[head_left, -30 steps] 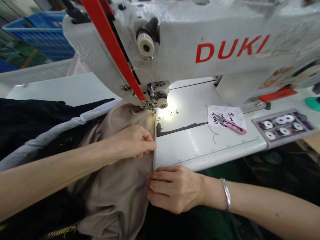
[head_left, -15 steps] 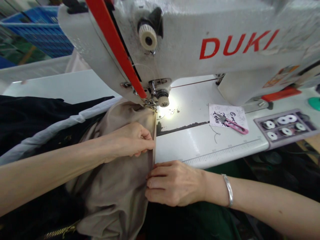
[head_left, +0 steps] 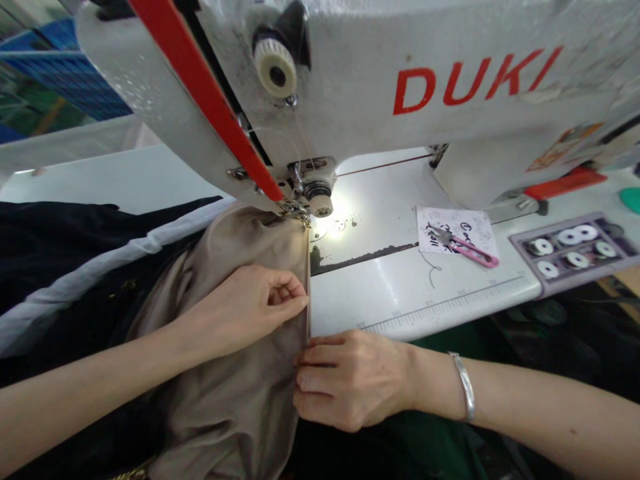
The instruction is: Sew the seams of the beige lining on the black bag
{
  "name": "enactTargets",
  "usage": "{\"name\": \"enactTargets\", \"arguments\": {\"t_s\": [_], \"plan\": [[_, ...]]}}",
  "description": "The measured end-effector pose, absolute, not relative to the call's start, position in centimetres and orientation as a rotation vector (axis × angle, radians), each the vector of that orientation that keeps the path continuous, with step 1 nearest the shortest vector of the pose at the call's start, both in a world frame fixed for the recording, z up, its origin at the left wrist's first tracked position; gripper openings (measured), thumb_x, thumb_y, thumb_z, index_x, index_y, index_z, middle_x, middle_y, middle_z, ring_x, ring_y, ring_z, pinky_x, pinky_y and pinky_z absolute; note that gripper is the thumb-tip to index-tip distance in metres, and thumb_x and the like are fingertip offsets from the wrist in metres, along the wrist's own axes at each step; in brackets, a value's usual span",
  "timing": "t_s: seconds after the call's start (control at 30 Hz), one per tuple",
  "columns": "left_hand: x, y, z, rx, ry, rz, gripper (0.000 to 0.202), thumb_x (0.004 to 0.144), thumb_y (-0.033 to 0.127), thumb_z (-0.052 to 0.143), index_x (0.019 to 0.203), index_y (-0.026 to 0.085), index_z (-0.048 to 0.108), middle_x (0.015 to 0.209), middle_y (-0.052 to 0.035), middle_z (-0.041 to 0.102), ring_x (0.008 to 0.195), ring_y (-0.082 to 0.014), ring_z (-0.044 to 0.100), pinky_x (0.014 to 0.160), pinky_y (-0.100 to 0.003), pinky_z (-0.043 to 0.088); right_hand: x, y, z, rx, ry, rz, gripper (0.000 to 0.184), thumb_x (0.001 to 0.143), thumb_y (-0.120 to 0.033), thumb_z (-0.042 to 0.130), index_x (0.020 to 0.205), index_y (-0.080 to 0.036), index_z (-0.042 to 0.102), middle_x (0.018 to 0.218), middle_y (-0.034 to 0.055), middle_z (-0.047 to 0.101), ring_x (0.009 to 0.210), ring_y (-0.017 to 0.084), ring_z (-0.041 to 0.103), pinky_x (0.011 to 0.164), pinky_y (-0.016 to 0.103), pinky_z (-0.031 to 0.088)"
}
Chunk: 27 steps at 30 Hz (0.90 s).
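Observation:
A beige-brown fabric [head_left: 240,380] runs from under the needle area of the sewing machine [head_left: 370,107] down over the table's front edge. My left hand [head_left: 260,300] rests on it, thumb and forefinger pinching its straight right edge a little in front of the presser foot [head_left: 304,219]. Closer to me, my right hand [head_left: 350,380] grips the same edge, fingers curled over it; the fingertips are partly hidden. A silver bangle [head_left: 464,385] circles the right wrist. Dark cloth [head_left: 75,247] with a white strip [head_left: 125,253] lies left of the beige fabric.
Pink-handled thread snips [head_left: 470,250] lie on a handwritten paper slip [head_left: 430,223] to the right. Beyond them a bobbin tray [head_left: 560,275] sits at the table's edge. A blue basket [head_left: 75,77] stands at the back left. A ruler scale [head_left: 425,303] marks the front edge.
My left hand has slid slightly toward me along the fabric edge, its fingers less tightly curled. My right hand keeps its hold, marginally lower. The view has shifted a little.

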State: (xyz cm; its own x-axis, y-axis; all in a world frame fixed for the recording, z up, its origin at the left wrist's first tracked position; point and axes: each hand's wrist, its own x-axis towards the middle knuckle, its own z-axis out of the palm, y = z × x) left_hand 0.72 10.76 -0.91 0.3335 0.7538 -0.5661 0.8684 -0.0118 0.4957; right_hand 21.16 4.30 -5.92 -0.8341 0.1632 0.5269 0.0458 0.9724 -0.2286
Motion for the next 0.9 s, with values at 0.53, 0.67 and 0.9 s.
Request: {"name": "enactTargets", "arguments": {"t_s": [0.53,0.67,0.9], "plan": [[-1.9,8.3,-3.6,2.734,1.021,0.399,0.041,0.098,0.023,0.059,0.139,0.02,0.055,0.141,-0.0035,0.059,0.133,-0.0181,0.05,0.115,-0.035,0.042,22.0,4.5,-6.1,-0.136,-2.563,0.268,0.017,0.103,-0.022,0.055,0.092,-0.017,0.068,0.097,0.0067,0.07,0.094,0.015,0.066,0.081,0.025,0.057],[-1.7,8.2,-3.9,2.742,1.037,0.439,0.039,0.1,0.024,0.056,0.139,0.018,0.056,0.142,-0.0046,0.06,0.132,-0.0192,0.052,0.114,-0.035,0.045,22.2,4.5,-6.0,-0.14,-2.571,0.269,0.016,0.102,-0.021,0.056,0.092,-0.017,0.068,0.099,0.0075,0.07,0.095,0.015,0.067,0.082,0.024,0.058],[-1.4,8.3,-4.5,2.768,1.054,0.501,0.042,0.1,0.027,0.057,0.139,0.013,0.055,0.143,-0.007,0.059,0.134,-0.0185,0.05,0.114,-0.033,0.047,22.2,4.5,-6.4,-0.13,-2.577,0.304,0.014,0.102,-0.022,0.055,0.098,-0.016,0.067,0.106,0.0091,0.071,0.101,0.015,0.067,0.086,0.024,0.059]]}}
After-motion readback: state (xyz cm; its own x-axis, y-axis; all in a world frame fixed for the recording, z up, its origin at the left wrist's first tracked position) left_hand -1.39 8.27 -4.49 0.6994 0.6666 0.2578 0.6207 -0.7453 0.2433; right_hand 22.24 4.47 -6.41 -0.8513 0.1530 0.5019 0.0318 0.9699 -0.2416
